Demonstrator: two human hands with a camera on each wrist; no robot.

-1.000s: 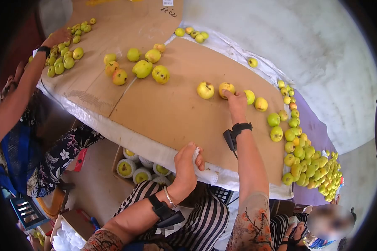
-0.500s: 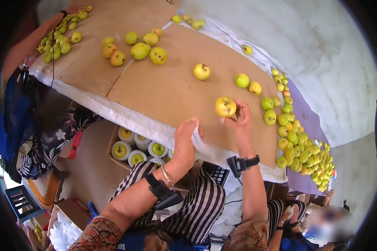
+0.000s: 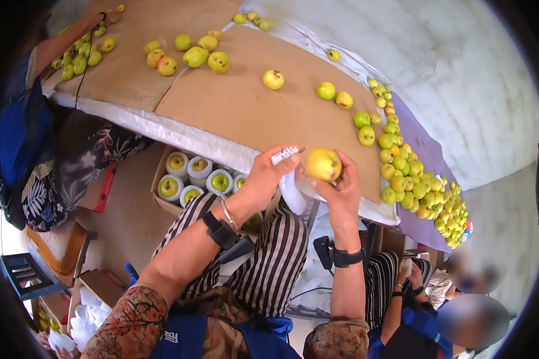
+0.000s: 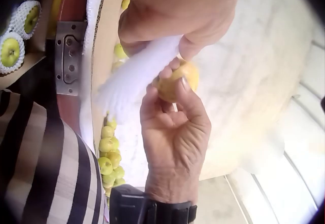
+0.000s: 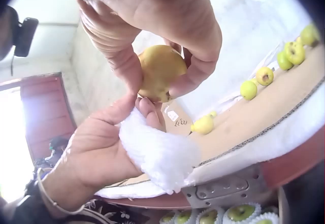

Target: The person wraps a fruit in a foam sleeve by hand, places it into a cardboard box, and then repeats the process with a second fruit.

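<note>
Just off the bench [image 3: 233, 113] edge, the right hand [image 3: 341, 194] curls its fingers round a yellow apple [image 3: 323, 164], while the left hand [image 3: 263, 179] pinches a white foam sleeve [image 3: 290, 185] touching that apple's underside.

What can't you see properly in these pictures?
- Underside of the yellow apple: head view, covered by the right hand.
- Open end of the white foam net: right wrist view, folded in the left hand.
- Spots on the far apples: head view, too small.
</note>
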